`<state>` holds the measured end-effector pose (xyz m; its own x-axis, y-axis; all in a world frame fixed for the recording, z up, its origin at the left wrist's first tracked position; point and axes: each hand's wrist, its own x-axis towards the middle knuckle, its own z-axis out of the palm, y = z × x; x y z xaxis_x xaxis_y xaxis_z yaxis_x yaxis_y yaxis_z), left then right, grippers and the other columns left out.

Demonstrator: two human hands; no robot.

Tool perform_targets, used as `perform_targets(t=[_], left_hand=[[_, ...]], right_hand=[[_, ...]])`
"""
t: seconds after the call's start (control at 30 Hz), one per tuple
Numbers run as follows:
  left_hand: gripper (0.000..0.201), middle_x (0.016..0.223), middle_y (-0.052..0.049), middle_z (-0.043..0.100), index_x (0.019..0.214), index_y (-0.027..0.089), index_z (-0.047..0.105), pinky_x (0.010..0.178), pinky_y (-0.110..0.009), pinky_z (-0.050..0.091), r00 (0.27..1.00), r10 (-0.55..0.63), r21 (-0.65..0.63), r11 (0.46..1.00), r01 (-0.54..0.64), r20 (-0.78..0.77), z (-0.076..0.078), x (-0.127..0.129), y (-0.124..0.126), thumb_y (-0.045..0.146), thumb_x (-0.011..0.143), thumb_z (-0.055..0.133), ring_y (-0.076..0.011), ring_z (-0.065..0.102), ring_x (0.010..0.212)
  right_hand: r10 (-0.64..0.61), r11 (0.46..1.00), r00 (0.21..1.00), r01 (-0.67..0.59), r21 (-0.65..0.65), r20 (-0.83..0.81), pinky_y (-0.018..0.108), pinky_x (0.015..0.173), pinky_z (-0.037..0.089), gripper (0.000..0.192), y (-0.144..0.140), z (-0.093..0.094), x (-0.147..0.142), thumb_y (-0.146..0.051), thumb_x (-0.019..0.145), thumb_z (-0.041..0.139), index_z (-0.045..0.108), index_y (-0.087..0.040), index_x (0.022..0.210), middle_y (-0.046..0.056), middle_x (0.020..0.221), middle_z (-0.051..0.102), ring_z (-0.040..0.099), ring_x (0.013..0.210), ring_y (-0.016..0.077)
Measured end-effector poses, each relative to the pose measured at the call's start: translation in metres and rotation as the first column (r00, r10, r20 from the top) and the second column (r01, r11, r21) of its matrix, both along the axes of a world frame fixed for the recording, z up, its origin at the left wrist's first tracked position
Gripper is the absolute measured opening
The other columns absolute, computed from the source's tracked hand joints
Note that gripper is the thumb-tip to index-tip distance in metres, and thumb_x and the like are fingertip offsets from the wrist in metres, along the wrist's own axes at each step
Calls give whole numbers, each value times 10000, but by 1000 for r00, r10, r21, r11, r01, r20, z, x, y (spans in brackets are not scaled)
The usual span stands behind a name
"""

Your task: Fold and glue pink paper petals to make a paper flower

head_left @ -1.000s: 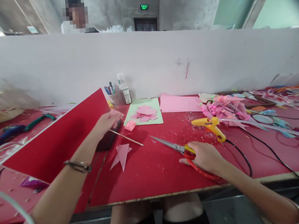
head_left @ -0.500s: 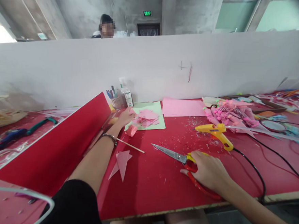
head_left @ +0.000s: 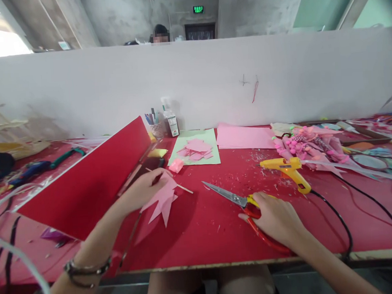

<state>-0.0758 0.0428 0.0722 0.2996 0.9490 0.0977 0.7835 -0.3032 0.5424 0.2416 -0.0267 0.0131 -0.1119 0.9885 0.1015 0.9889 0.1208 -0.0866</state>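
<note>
Since half a second before, the left hand (head_left: 144,189) had drawn back from the pale green paper sheet (head_left: 196,148) at the rear of the worktop and come down beside the pointed pink paper cut-outs (head_left: 162,202) near the front edge; the head camera had also swung slightly, so the person behind the white partition (head_left: 191,82) showed further right.

At far left, a blue-and-green tool (head_left: 42,163) lay on the red worktop (head_left: 205,236), beside a tilted red cardboard panel (head_left: 91,183). The left hand rested on the pink cut-outs with its fingers (head_left: 162,175) curled narrow over their upper edge, touching the paper; whether they pinched it could not be told. A thin wooden stick (head_left: 184,189) ran out from under that hand.

Behind stood a cup of pens (head_left: 154,123) and a small carton with a printed label (head_left: 171,124), its writing too small to read. A heap of pink paper scraps (head_left: 196,148) sat on the green sheet, and a plain pink sheet (head_left: 244,137) lay just beside it.

The right hand (head_left: 276,217), as before, lay over the red-and-yellow handled steel scissors (head_left: 243,206), fingers closed through and around the handles, blades pointing left along the worktop. Further right lay a yellow hot-glue gun (head_left: 286,169) with a black cord and a bundle of pink paper flowers (head_left: 306,146). High on the far wall a green exit sign (head_left: 198,9) glowed, its letters unreadable.
</note>
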Motion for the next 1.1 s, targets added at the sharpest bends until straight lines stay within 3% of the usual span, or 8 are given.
perform_targets(t=[0.1,0.17,0.23,0.3,0.5,0.7,0.9,1.1], left_hand=[[384,725,0,558,1158,147,399,603,-244,428,990,85,84,994,-76,-109,-27,-5,-13,332,822,377,-152,559,663],[429,885,-71,573,1200,124,367,687,-293,441,967,126,217,973,-76,-224,-40,-7,-17,334,826,368,-194,569,802],[443,1063,-134,522,1202,113,381,784,-350,418,925,163,395,919,-15,-344,-48,-10,-22,357,832,360,-246,511,973],[418,1133,-141,491,1182,121,415,839,-378,392,889,155,477,875,79,-431,-51,-13,-29,358,845,344,-262,460,1045],[314,1075,-89,556,1079,164,521,835,-348,411,818,-20,361,891,275,-574,-64,-22,-42,184,866,291,-202,513,968],[310,1008,-88,583,1048,162,545,792,-323,434,833,19,385,892,235,-553,-70,-24,-42,148,854,304,-195,541,914],[306,990,-80,590,1016,158,557,806,-340,434,878,23,364,915,175,-479,-68,-22,-43,215,867,296,-200,542,903],[301,993,-76,588,1012,165,558,816,-342,431,869,25,366,913,181,-494,-72,-23,-43,187,856,301,-206,538,915]], right_hand=[[-30,1000,1000,30,6,1,273,498,318,370,-1,1,-1,-549,711,479,517,-188,785,48,777,612,601,666,223],[-54,999,999,54,8,1,271,497,323,375,-2,2,-2,-550,707,481,526,-187,789,52,778,620,605,666,221],[-75,997,997,75,-1,2,273,500,334,386,-1,3,-2,-561,697,486,536,-190,790,48,763,627,609,665,226],[-93,996,996,93,-12,10,280,509,351,392,2,5,-3,-566,694,483,549,-191,790,46,748,632,612,670,231],[-34,999,995,37,-35,92,306,571,404,391,16,17,-16,-523,733,442,600,-173,807,93,790,646,617,725,247],[-9,998,988,18,-61,155,327,596,430,446,44,38,-35,-518,764,393,632,-142,781,139,772,654,619,731,267],[-82,997,995,81,14,53,323,646,429,500,99,65,-37,-524,807,318,628,-143,899,146,876,645,604,825,268],[-104,994,994,105,-8,41,319,742,427,418,171,74,-55,-424,837,412,588,-76,989,175,985,594,558,935,245]])
